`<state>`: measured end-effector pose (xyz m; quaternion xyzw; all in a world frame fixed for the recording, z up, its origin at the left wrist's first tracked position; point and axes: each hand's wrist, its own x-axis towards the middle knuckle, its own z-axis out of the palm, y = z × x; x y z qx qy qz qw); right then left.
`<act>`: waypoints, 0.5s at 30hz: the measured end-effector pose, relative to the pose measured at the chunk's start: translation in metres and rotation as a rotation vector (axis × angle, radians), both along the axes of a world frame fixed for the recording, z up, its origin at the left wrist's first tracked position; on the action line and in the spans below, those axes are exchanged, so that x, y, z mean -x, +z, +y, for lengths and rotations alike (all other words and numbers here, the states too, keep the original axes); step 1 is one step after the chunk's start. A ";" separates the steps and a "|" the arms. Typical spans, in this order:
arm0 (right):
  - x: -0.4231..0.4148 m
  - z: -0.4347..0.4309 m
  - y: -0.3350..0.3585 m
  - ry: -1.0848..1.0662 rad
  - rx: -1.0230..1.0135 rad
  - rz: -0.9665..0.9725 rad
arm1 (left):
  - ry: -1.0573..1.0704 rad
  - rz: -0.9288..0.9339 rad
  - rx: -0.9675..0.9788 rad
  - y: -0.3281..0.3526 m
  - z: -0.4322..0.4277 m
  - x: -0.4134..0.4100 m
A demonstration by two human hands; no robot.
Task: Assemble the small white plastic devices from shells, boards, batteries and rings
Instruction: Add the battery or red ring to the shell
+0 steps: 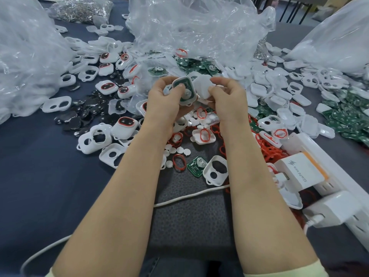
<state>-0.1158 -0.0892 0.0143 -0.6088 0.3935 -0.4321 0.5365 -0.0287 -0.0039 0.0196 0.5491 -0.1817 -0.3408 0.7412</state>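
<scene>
The left hand [165, 98] curls its fingers [178, 88] round a white plastic shell half [189, 81]. Its open face is turned up, likely so the seated green circuit board [182, 84] and round silver battery [188, 94] can be checked. The right hand [227, 96] pinches a plain white plastic cover [202, 83] just beside it, seemingly ready to close it, above the parts-strewn dark bench [40, 156].

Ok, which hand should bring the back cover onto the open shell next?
Right. The right hand pinches the white cover just beside the open shell with its green board showing; the left hand grips that shell and probably should just steady it.
</scene>
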 end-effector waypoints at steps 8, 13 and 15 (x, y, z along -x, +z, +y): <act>0.000 0.003 0.002 -0.023 0.039 -0.006 | 0.035 -0.136 -0.055 -0.006 -0.001 -0.003; -0.003 0.012 0.004 0.029 0.209 0.153 | 0.014 -0.059 -0.018 -0.005 0.000 -0.003; -0.005 0.016 0.005 0.095 0.286 0.228 | 0.009 -0.041 -0.007 -0.005 0.000 -0.003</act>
